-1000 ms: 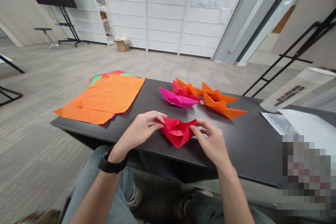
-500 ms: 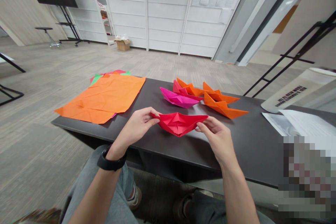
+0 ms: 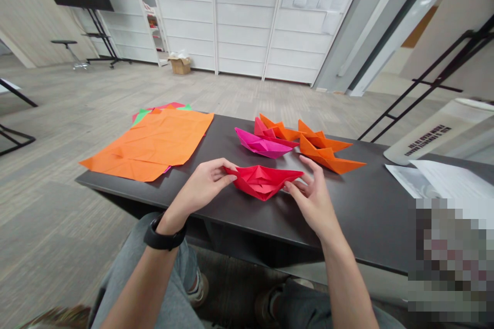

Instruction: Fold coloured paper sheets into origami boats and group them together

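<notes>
A red folded paper boat (image 3: 263, 183) is held just above the near part of the dark table. My left hand (image 3: 210, 177) pinches its left tip between thumb and fingers. At the boat's right end, the thumb of my right hand (image 3: 312, 198) presses the near side, with the index finger lifted away from the tip and other fingers partly hidden behind the paper. Just beyond lies a magenta paper boat (image 3: 266, 147), touching a pinkish-red one (image 3: 266, 129). Several orange paper boats (image 3: 328, 158) cluster behind and to the right.
On the table's left end lies a stack of creased sheets with an orange sheet (image 3: 154, 141) on top. To the right are a white cylindrical container (image 3: 436, 131) and printed papers (image 3: 455, 180). The dark table (image 3: 370, 205) has its near edge by my knees.
My right hand has shifted slightly left along the red boat, and its index finger has lifted off the right tip. The left hand keeps its pinch, and the boat has barely moved.
</notes>
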Demonstrator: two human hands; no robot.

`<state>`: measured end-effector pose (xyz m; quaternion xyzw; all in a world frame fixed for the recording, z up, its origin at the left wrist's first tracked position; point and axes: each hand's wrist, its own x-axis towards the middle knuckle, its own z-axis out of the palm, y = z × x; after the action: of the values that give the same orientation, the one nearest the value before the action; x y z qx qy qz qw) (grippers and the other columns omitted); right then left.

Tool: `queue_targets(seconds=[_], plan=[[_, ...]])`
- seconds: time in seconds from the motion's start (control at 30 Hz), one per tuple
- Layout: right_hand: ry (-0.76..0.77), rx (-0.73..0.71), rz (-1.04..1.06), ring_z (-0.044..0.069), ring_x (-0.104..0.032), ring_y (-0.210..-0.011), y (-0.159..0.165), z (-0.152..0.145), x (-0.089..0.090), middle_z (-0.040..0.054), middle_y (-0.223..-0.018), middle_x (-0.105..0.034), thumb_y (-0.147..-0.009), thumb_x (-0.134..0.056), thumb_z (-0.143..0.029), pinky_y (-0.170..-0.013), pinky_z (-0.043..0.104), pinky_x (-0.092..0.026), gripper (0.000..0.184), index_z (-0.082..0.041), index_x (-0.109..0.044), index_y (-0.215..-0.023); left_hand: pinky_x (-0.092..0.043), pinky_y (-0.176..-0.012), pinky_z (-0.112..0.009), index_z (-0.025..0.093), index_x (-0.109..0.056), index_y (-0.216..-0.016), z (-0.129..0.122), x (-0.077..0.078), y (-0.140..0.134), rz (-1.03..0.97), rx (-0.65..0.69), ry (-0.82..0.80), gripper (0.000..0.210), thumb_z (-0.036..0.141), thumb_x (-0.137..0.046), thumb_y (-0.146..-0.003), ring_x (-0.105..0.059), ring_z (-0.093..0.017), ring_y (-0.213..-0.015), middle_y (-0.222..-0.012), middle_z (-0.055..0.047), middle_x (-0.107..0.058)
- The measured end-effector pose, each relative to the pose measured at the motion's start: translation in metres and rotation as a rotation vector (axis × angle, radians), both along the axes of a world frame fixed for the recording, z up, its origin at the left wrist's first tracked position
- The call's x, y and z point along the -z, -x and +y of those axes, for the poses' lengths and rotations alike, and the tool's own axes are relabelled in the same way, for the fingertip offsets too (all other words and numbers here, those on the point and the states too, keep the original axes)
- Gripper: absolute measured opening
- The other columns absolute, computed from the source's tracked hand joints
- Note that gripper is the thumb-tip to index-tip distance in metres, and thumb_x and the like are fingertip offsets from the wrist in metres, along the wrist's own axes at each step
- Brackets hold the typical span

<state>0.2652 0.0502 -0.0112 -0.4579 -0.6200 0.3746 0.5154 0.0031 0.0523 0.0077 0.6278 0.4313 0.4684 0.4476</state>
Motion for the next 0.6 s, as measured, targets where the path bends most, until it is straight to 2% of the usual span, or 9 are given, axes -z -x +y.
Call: queue_targets(seconds=[0.07, 0.13, 0.2, 0.27, 0.37, 0.43, 0.53, 0.6], plan=[[-0.17, -0.035, -0.214, 0.024, -0.065, -0.116, 0.002, -0.006, -0.006, 0.0087, -0.13, -0.062, -0.094, -0.058, -0.028, -0.101, 0.048, -0.053, 0.039, -0.031, -0.053, -0.133, -0.057, -0.09, -0.035, 0.017, -0.067, -0.092, -0.002, 0.0, -0.002, 0.037, 0.033, -0.017, 0.011, 0.023, -0.067, -0.083, -0.07, -0.021, -0.098, -0.101, -0.006, -0.072], [-0.363, -0.016, -0.427, 0.028, -0.05, -0.135, 0.005, -0.014, -0.016, 0.0087, -0.145, -0.051, -0.094, -0.052, -0.021, -0.112, 0.054, -0.042, 0.034, -0.031, -0.062, -0.125, -0.056, -0.092, -0.035, 0.017, -0.068, -0.094, -0.004, -0.001, -0.003, 0.08, 0.052, -0.045, 0.01, 0.022, -0.065, -0.086, -0.069, -0.021, -0.101, -0.105, -0.007, -0.071], [-0.506, 0.017, -0.591, 0.033, -0.042, -0.142, 0.009, -0.023, -0.029, 0.0084, -0.151, -0.047, -0.092, -0.054, -0.02, -0.116, 0.06, -0.033, 0.035, -0.03, -0.065, -0.123, -0.056, -0.093, -0.034, 0.019, -0.068, -0.096, -0.007, -0.002, -0.004, 0.12, 0.068, -0.078, 0.01, 0.02, -0.062, -0.089, -0.068, -0.021, -0.103, -0.107, -0.007, -0.07], [-0.575, -0.009, -0.752, 0.035, -0.041, -0.142, 0.012, -0.03, -0.039, 0.0079, -0.151, -0.049, -0.089, -0.06, -0.02, -0.119, 0.066, -0.024, 0.038, -0.03, -0.065, -0.125, -0.055, -0.093, -0.033, 0.02, -0.068, -0.095, -0.01, -0.006, -0.005, 0.182, 0.092, -0.124, 0.011, 0.018, -0.059, -0.091, -0.067, -0.021, -0.105, -0.109, -0.007, -0.07], [-0.56, -0.11, -0.931, 0.034, -0.05, -0.136, 0.015, -0.035, -0.043, 0.0042, -0.138, -0.063, -0.088, -0.064, -0.019, -0.12, 0.069, -0.013, 0.032, -0.031, -0.068, -0.117, -0.052, -0.096, -0.033, 0.021, -0.068, -0.092, -0.015, -0.012, -0.006, 0.327, 0.142, -0.237, 0.015, 0.013, -0.055, -0.093, -0.066, -0.02, -0.107, -0.112, -0.006, -0.07], [-0.536, -0.131, -0.969, 0.031, -0.059, -0.124, 0.014, -0.034, -0.041, 0.0022, -0.121, -0.072, -0.091, -0.059, -0.017, -0.121, 0.068, -0.012, 0.025, -0.031, -0.07, -0.109, -0.049, -0.099, -0.033, 0.022, -0.066, -0.089, -0.017, -0.016, -0.007, 0.41, 0.173, -0.304, 0.016, 0.01, -0.056, -0.092, -0.065, -0.02, -0.109, -0.114, -0.006, -0.068], [-0.529, -0.053, -0.948, 0.025, -0.068, -0.097, 0.012, -0.029, -0.037, 0.0015, -0.097, -0.077, -0.097, -0.052, -0.017, -0.121, 0.061, -0.021, 0.023, -0.029, -0.071, -0.102, -0.048, -0.098, -0.032, 0.021, -0.064, -0.087, -0.019, -0.018, -0.008, 0.47, 0.21, -0.331, 0.01, 0.011, -0.063, -0.089, -0.064, -0.02, -0.109, -0.117, -0.005, -0.067], [-0.522, 0.011, -0.913, 0.023, -0.068, -0.086, 0.012, -0.026, -0.036, 0.0015, -0.092, -0.077, -0.099, -0.051, -0.021, -0.118, 0.059, -0.028, 0.02, -0.028, -0.07, -0.101, -0.048, -0.097, -0.032, 0.021, -0.063, -0.089, -0.019, -0.017, -0.01, 0.478, 0.226, -0.33, 0.008, 0.014, -0.068, -0.088, -0.064, -0.019, -0.108, -0.115, -0.005, -0.067]])
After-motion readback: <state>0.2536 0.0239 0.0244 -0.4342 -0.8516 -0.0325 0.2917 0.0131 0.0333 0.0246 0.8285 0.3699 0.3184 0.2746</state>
